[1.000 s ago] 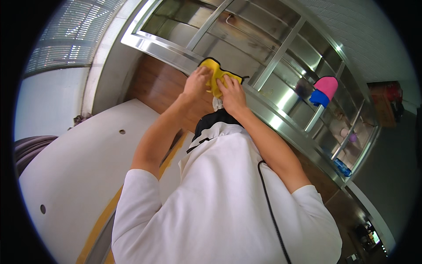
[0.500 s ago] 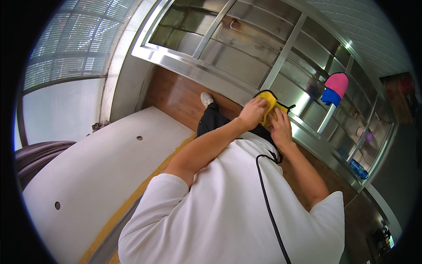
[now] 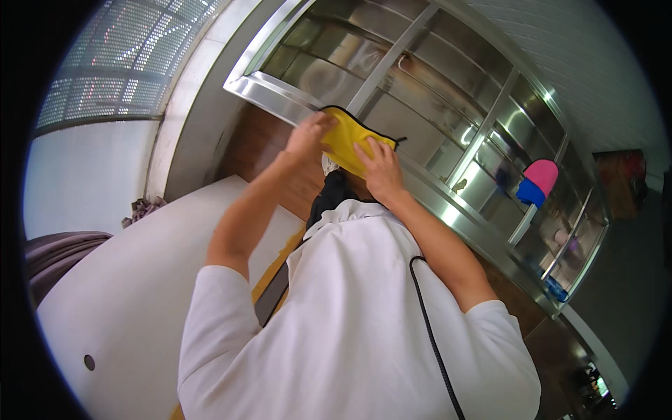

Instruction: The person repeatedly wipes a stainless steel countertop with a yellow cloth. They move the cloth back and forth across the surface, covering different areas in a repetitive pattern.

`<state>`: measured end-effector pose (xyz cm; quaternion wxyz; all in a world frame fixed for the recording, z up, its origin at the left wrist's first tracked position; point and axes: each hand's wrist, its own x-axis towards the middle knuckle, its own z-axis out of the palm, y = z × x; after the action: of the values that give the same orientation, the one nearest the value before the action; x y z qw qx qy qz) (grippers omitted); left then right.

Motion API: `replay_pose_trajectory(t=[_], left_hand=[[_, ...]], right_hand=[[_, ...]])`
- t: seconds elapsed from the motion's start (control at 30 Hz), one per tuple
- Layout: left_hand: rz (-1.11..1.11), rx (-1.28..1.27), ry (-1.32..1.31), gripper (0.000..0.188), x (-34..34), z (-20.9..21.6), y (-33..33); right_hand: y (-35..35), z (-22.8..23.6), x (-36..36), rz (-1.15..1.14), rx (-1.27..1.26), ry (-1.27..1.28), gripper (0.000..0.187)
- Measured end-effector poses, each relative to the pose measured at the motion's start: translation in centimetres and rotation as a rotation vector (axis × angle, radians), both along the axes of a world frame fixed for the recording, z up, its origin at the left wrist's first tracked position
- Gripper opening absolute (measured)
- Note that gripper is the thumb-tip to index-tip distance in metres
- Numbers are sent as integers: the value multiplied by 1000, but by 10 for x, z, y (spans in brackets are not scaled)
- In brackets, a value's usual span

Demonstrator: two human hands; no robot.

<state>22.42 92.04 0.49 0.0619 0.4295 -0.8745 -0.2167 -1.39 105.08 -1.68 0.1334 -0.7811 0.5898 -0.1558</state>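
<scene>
A yellow cleaning cloth (image 3: 348,140) with a dark edging and a small black loop at its right corner is spread between my two hands in front of a stainless steel unit (image 3: 269,91). My left hand (image 3: 310,136), slightly blurred, grips the cloth's left edge. On its lower right part, my right hand (image 3: 380,166) has hold of the cloth with the fingers over its front; the thumb is hidden. Whether the cloth touches the metal rim behind it I cannot tell.
A pink and blue cloth (image 3: 540,180) hangs over a divider of the metal unit at the right. A blue item (image 3: 556,288) lies near its far right end. Left of me is a white board (image 3: 140,280) with a round hole. A black cord (image 3: 430,336) runs down my shirt.
Both hands have moved left with the yellow cloth. They are farther apart, and the bunched cloth is now spread out between them. The view has shifted slightly.
</scene>
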Motion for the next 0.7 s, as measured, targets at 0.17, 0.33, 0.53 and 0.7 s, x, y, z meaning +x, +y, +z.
replay_pose_trajectory(t=[0.17,0.33,0.53,0.7], left_hand=[[-20,-49,38,78,44,-7,-37],[-125,-56,346,34,-10,-27,7],[-310,9,228,39,-89,-29,56],[-132,151,397,49,-25,-39,9]], right_hand=[[-46,4,45,16,141,-71,79],[6,23,-3,-76,158,-58,74],[46,40,-38,-157,256,86,67],[-24,22,30,-133,232,-15,59]])
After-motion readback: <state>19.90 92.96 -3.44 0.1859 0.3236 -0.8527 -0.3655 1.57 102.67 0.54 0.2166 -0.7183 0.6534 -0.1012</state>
